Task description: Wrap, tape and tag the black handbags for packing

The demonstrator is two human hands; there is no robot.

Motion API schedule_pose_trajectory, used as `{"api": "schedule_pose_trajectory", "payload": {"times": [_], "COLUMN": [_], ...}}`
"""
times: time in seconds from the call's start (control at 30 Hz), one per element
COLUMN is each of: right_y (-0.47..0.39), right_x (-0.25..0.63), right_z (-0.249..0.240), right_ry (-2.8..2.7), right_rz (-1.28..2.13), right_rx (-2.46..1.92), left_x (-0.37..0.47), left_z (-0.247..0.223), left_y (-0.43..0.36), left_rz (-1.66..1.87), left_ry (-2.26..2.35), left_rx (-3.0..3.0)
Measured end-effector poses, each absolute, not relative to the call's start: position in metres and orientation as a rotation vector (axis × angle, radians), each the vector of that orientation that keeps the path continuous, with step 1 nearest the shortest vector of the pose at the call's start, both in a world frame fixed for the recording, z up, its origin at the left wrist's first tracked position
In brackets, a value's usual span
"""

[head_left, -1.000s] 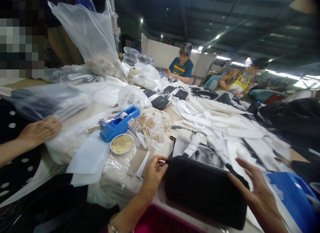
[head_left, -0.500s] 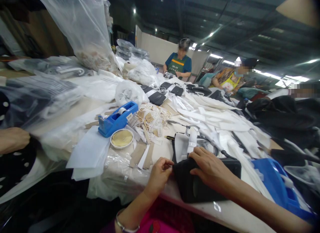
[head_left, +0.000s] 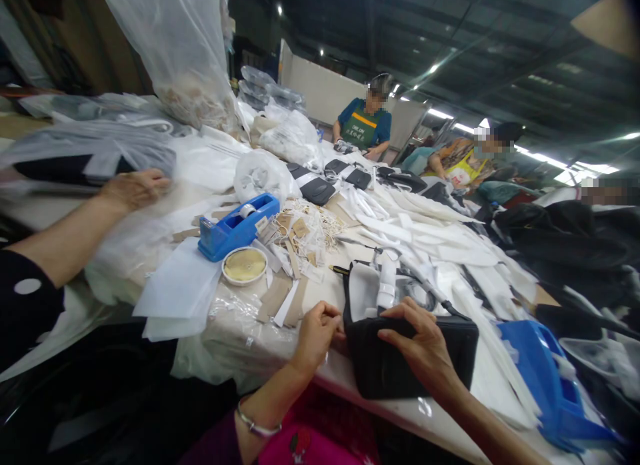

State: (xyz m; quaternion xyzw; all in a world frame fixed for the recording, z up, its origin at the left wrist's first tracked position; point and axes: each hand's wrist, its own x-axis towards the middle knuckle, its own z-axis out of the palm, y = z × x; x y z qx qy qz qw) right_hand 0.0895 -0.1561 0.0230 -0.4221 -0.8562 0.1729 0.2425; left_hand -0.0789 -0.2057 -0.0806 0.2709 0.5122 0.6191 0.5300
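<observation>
Long worktable in a dim workshop, covered w/ white strips, clear bags and black pouches. At the near edge lies a black bag, its top flap up, white paper stuffing poking out behind. Right hand lies palm-down over the bag's top, fingers curled on the upper rim, gripping it. Left hand is at the bag's left end, fingers pinched together on that end; what they pinch is too small to tell.

Left of the bag: card strips, then a round tin and a blue tape dispenser just behind it. Blue tray at the right edge. A co-worker's hand rests on plastic film at the left edge. Two more people sit at the far end.
</observation>
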Motion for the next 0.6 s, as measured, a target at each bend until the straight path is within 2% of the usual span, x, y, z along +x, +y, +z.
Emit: {"api": "schedule_pose_trajectory", "payload": {"times": [0.2,0.6], "right_y": [-0.156,-0.155], "right_x": [0.092,0.093], "right_z": [0.022,0.027], "right_ry": [-2.308,-2.47], "right_rz": [0.492,0.451], "right_rx": [-1.146,-1.033], "left_x": [-0.086,-0.09], "left_z": [-0.06,-0.032], "left_y": [-0.173,-0.14], "left_rz": [1.061,0.639], "left_ry": [1.539,1.99], "left_rx": [0.965,1.424]}}
